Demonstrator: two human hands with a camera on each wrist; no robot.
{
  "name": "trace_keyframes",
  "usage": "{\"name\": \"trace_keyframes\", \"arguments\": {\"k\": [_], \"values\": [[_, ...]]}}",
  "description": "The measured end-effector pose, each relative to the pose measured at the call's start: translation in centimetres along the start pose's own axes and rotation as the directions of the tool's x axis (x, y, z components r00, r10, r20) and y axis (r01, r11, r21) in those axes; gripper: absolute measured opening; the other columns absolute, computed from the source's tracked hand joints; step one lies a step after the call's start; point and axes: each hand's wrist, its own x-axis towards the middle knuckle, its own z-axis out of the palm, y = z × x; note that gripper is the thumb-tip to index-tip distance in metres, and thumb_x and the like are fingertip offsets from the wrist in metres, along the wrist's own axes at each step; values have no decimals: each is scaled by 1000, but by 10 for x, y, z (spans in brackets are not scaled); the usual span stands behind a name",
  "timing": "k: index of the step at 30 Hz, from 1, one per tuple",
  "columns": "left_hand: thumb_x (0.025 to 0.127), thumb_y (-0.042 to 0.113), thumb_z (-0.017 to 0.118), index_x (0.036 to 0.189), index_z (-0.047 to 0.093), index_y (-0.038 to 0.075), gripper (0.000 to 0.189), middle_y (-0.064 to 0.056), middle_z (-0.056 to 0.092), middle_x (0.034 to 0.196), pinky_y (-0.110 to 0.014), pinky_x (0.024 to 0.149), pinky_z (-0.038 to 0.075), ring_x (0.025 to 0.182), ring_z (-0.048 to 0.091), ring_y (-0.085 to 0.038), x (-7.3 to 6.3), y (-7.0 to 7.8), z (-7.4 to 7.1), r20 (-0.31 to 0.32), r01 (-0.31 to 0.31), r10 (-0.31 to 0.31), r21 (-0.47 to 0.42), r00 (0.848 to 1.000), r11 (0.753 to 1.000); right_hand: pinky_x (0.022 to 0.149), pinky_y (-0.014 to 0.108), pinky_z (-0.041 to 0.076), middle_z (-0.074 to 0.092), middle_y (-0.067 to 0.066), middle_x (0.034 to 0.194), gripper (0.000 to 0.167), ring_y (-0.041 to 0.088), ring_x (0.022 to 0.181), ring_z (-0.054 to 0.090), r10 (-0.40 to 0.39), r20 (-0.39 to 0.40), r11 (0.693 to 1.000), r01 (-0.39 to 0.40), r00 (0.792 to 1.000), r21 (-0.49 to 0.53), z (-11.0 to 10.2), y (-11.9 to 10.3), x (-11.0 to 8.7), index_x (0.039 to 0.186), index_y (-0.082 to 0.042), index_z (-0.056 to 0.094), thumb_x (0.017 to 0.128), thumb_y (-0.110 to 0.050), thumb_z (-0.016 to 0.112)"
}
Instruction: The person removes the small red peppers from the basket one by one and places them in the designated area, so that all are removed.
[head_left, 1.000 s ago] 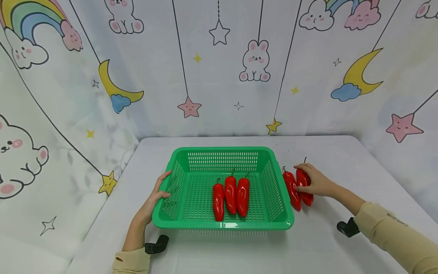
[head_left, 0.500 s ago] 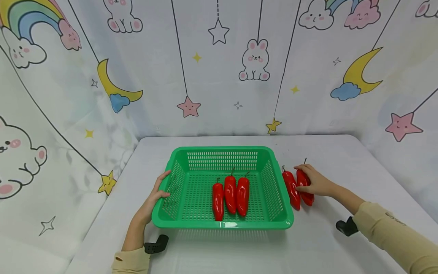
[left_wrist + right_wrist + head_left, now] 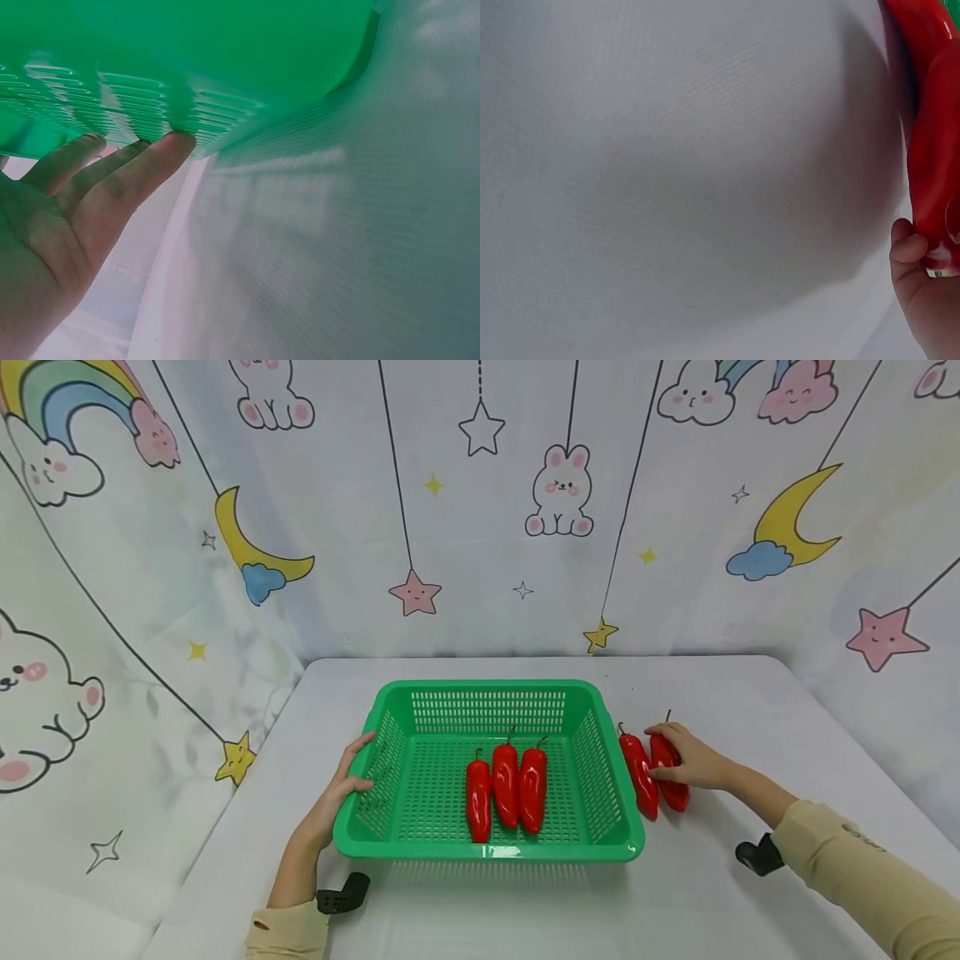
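Observation:
In the head view, my left hand [image 3: 326, 806] grips the left side of a green plastic basket [image 3: 491, 853], thumb at the rim. The left wrist view shows fingers [image 3: 124, 180] of that hand against the slotted outer wall. Three glossy red chili peppers [image 3: 478, 802] lie inside, stems pointing away. Right of the basket, my right hand [image 3: 697, 762] holds a red chili pepper [image 3: 665, 752] between thumb and fingers. Another red chili pepper [image 3: 637, 772] lies between it and the basket. The right wrist view shows fingertips at the lower end of the held pepper [image 3: 937, 157].
A white-covered table [image 3: 540, 910] carries everything. Behind it hangs a pale curtain [image 3: 480, 527] printed with rabbits, moons and stars. Black wrist camera mounts [image 3: 343, 893] sit at both sleeves. The basket's raised walls surround the peppers inside.
My right hand and its pepper have shifted very slightly toward the near side. The left hand, the basket and the other peppers stay in place.

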Motion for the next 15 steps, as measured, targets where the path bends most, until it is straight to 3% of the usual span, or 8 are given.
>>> {"name": "trace_keyframes", "arguments": {"k": [15], "values": [[82, 12, 36, 147, 10, 25, 71, -11, 0, 150, -43, 91, 30, 129, 16, -35, 1, -3, -1, 6, -1, 1, -16, 1000, 1000, 70, 46, 50, 37, 30, 123, 64, 43, 107, 39, 32, 22, 999, -32, 999, 33, 8, -1, 1, 126, 9, 39, 78, -27, 61]]}}
